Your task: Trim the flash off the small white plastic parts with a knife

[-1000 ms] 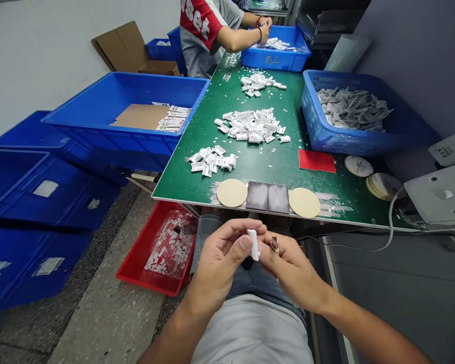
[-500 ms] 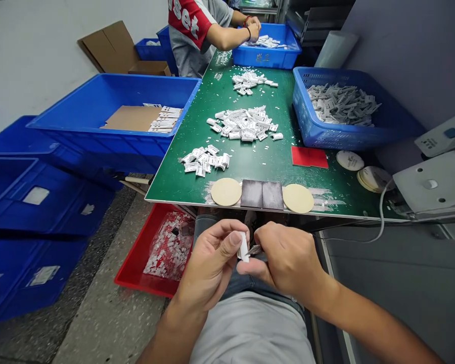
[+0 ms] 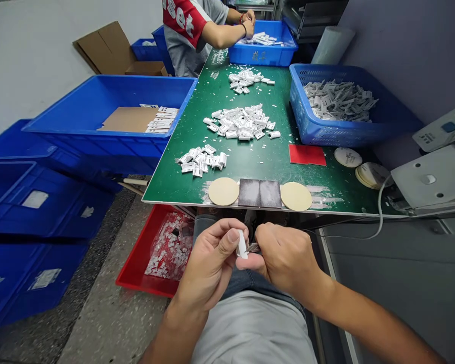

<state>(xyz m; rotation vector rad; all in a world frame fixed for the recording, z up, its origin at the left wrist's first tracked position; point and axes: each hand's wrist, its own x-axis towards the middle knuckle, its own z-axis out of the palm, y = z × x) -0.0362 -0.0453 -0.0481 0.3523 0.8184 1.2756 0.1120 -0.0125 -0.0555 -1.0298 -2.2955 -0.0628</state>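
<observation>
Between the thumb and fingers of my left hand [image 3: 214, 260] is a small white plastic part [image 3: 241, 244], held upright in front of my lap. My right hand [image 3: 288, 253] is closed around a small metal blade [image 3: 253, 247], most of it hidden in the fist. The blade's tip meets the part's right edge, and my right thumb lies at its lower end. Just beyond my hands, along the table's front edge, lie two round cream discs [image 3: 223, 191] [image 3: 296, 196] with two dark square pads [image 3: 260, 193] between them.
Several piles of white parts [image 3: 240, 122] lie on the green table [image 3: 167, 187]. A blue basket of parts [image 3: 337, 132] stands right, near a red pad [image 3: 307, 154]. Below left is a red bin [image 3: 131, 273] with scraps. A co-worker [image 3: 200, 35] handles parts at a blue tray [image 3: 263, 56].
The view has shifted slightly, so the table scene sits a little further left. My hands keep nearly the same pose, with the blade still against the white part.
</observation>
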